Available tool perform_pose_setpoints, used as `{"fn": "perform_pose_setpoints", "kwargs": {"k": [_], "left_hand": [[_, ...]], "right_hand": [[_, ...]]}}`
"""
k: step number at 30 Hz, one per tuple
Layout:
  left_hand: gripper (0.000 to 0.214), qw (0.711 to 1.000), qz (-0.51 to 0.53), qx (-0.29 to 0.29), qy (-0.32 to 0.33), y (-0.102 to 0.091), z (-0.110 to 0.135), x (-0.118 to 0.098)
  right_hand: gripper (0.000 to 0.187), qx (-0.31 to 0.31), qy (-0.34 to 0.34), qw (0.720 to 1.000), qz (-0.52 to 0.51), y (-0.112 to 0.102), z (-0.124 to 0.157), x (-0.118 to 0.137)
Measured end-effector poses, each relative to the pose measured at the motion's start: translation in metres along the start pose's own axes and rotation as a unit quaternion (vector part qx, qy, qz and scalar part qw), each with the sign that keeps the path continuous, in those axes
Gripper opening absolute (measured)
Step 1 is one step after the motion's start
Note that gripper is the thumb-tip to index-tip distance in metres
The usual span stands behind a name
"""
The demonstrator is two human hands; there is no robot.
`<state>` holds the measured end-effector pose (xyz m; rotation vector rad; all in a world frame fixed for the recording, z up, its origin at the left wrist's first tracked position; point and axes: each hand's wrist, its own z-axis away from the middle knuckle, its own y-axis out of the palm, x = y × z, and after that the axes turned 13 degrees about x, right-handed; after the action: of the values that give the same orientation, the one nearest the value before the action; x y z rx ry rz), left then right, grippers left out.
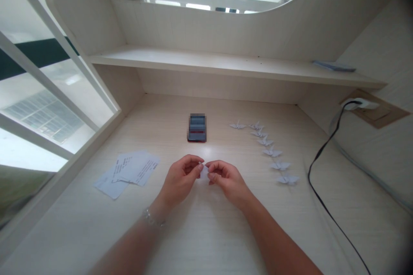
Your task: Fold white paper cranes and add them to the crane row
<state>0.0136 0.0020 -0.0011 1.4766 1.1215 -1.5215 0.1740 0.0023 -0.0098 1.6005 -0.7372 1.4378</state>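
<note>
Between my two hands is a small piece of folded white paper (204,172), partly covered by the fingers. My left hand (184,177) pinches its left side between thumb and fingers, and a bracelet circles that wrist. My right hand (227,180) grips the paper's right side, thumb in front and fingers curled behind. To the right, several white paper cranes (272,152) stand in a curved row on the desk. Left of my hands lie overlapping white paper sheets (137,169) with printed text.
A phone (197,128) with a blurred-out screen lies beyond my hands on the wooden desk (206,240). On the right, a black cable (319,197) runs down from a wall socket (374,107). Above the desk is a shelf (209,62) with a flat bluish item (334,66).
</note>
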Motion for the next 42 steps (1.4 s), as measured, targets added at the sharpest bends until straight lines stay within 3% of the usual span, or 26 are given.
{"fn": "perform_pose_setpoints", "kwargs": {"k": [4, 9, 21, 29, 36, 42], "left_hand": [[0.017, 0.997, -0.068, -0.039, 0.006, 0.002, 0.002, -0.002], [0.016, 0.991, -0.118, -0.063, 0.024, 0.006, 0.003, -0.003], [0.025, 0.996, 0.036, -0.069, -0.042, 0.009, -0.003, 0.004], [0.040, 0.966, 0.222, -0.092, -0.094, 0.010, -0.003, 0.000], [0.040, 0.981, 0.170, -0.069, -0.072, 0.011, -0.002, 0.000], [0.042, 0.979, 0.186, -0.042, -0.070, 0.010, -0.002, 0.003]], "right_hand": [[0.021, 0.016, 0.020, 0.999, 0.020, 0.002, 0.000, -0.003], [0.024, -0.080, 0.026, 0.994, 0.070, 0.006, -0.002, -0.010], [0.024, -0.066, 0.026, 0.997, -0.010, 0.008, -0.003, -0.012], [0.027, -0.079, 0.034, 0.996, -0.015, 0.007, -0.006, -0.015], [0.021, -0.048, 0.042, 0.998, 0.013, 0.004, -0.005, -0.016], [0.025, -0.042, 0.034, 0.999, -0.006, 0.006, -0.004, -0.017]]}}
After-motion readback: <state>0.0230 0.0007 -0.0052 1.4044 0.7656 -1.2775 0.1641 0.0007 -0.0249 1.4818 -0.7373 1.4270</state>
